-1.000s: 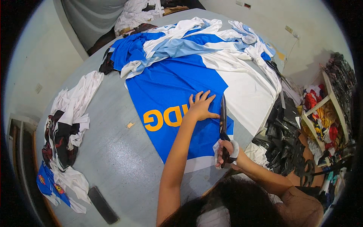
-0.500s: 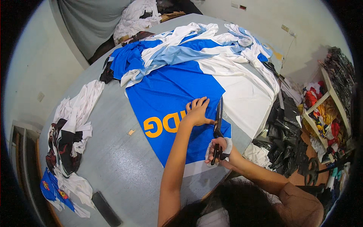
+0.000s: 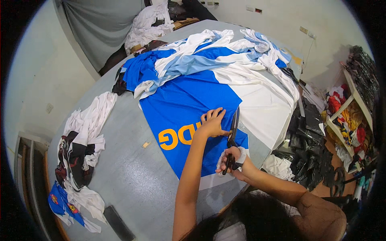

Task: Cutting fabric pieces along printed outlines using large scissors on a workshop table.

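Grey curved-edge table (image 3: 132,176), heap of crumpled white and blue cloth (image 3: 197,64) at its far end. Bright blue fabric panel with orange lettering (image 3: 185,96) lies flat nearer the person. Left hand (image 3: 212,126) rests on it, fingers spread; right hand (image 3: 232,154) grips long dark scissors (image 3: 232,138) at the panel's right side.

Blue fabric (image 3: 189,96) bears orange lettering (image 3: 174,138); scissors (image 3: 232,138) black; table (image 3: 128,120) grey.
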{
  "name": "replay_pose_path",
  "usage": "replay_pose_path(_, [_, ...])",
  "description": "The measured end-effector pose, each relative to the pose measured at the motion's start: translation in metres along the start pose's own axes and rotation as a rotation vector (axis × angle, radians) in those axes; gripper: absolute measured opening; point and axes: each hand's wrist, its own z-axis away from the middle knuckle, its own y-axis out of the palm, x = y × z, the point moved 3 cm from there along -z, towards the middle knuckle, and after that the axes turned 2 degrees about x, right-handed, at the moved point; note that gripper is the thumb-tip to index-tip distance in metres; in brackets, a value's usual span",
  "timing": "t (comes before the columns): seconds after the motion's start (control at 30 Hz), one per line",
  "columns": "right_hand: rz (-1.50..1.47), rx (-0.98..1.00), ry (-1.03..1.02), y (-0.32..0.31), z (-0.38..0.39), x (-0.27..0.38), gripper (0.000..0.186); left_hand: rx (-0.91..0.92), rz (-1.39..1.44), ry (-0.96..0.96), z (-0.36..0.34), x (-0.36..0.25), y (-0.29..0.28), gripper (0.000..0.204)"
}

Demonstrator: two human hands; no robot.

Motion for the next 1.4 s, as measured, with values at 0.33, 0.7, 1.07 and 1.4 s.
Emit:
replay_pose_path(0.33, [-0.027,-0.024,-0.045,0.004,-0.006,-0.005,0.027,0.027,-0.022,0.0,-0.003,0.003,0.002,0.101])
replay_pose_path(0.7, [-0.103,-0.089,-0.072,0.019,-0.011,0.003,0.023,0.021,-0.029,0.001,0.0,0.003,0.002,0.099])
replay_pose_path(1.07, [-0.075,-0.046,-0.098,0.018,-0.02,0.001,0.024,0.03,-0.028,0.002,-0.001,0.003,0.0,0.098])
replay_pose_path(1.4, [-0.13,-0.064,-0.16,0.023,-0.027,0.01,0.023,0.001,-0.063,0.009,-0.007,0.01,0.01,0.094])
